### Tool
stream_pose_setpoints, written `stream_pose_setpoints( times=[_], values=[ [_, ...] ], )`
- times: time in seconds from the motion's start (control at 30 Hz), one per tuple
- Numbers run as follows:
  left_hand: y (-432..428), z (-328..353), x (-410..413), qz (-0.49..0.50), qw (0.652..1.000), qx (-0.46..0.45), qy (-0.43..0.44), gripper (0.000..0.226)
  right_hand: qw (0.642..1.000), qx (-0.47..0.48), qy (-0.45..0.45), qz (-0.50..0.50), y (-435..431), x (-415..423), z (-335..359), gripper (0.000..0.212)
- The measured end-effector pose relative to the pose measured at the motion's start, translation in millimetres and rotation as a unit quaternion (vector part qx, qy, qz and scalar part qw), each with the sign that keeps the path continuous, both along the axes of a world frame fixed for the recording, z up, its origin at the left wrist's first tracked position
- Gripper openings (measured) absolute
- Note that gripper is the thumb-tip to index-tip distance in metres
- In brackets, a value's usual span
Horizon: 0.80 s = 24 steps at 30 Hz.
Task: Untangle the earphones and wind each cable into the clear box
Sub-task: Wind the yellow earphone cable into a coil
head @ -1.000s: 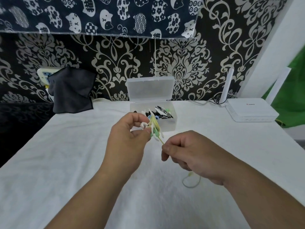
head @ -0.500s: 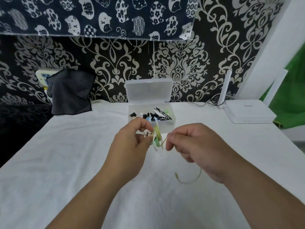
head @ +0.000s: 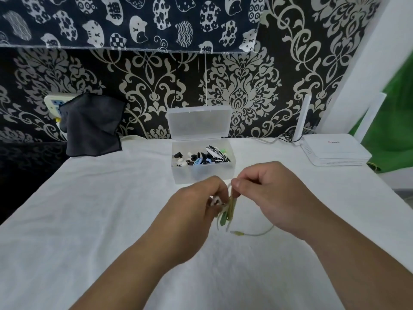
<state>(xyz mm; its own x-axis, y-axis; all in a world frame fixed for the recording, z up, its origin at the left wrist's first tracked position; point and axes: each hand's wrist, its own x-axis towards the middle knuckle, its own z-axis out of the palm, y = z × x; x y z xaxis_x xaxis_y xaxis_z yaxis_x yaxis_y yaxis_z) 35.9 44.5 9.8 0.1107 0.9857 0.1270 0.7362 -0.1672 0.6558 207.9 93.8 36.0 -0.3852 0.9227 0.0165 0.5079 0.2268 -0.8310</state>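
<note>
counter point(head: 89, 220): white cloth over it. All the work happens at near centre, in the air above the cloth.
right hand point(head: 274, 198): a second ago it was low and out to the right, pulling the cable taut. It has since come up and in, and is now just beside the left hand. Grip: thumb and forefinger pinching the cable at the top of the bundle.
left hand point(head: 192, 211): barely moved. Grip: thumb and fingers pressed together on the wound bundle, with a white earbud point(head: 215, 200) poking out by the thumb.
clear box point(head: 203, 173): far of the hands, just behind them. Its lid point(head: 199, 123) is open and standing upright.
box contents: a black-and-white striped coil point(head: 218, 152) at far right, a blue coil point(head: 201, 162) in the middle, and black and white earbuds point(head: 178, 155) on the left. It looks roughly half full.
yellow-green earphone cable point(head: 228, 213): held between both hands as a hanging loop bundle, not in the box yet.
free tail point(head: 259, 233): shorter than a second ago. It ends in the plug point(head: 237, 232), below the bundle.
read: another wrap is going on. By my judgement the winding is nearly done, with only the short tail left before the coil is dropped into the box.
</note>
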Motion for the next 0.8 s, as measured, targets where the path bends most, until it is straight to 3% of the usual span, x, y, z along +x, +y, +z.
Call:
stream_pose_setpoints(
  times=[0.1, 0.2, 0.3, 0.43, 0.57, 0.8],
  values=[
    [-2, 3, 2, -0.019, 0.996, -0.042, -0.077, 0.025, 0.997, 0.066, -0.009, -0.039, 4, 4, 0, 0.025],
    [-1, 6, 0, -0.021, 0.981, -0.071, -0.181, 0.028, 0.993, 0.065, 0.04, -0.094, 10, 8, -4, 0.023],
    [2, 6, -1, -0.011, 0.954, -0.052, -0.295, 0.027, 0.993, -0.03, 0.061, -0.095, 12, 7, -13, 0.024],
    [6, 4, -2, 0.069, 0.918, -0.018, -0.389, 0.016, 0.988, -0.147, 0.045, -0.007, 3, -3, -22, 0.027],
    [12, -3, -9, 0.157, 0.932, 0.028, -0.327, 0.024, 0.983, -0.172, 0.01, 0.057, -4, -6, -18, 0.027],
    [11, -8, -10, 0.143, 0.977, 0.037, -0.155, 0.022, 0.982, -0.173, 0.009, 0.079, -5, -4, -9, 0.024]
  ],
)
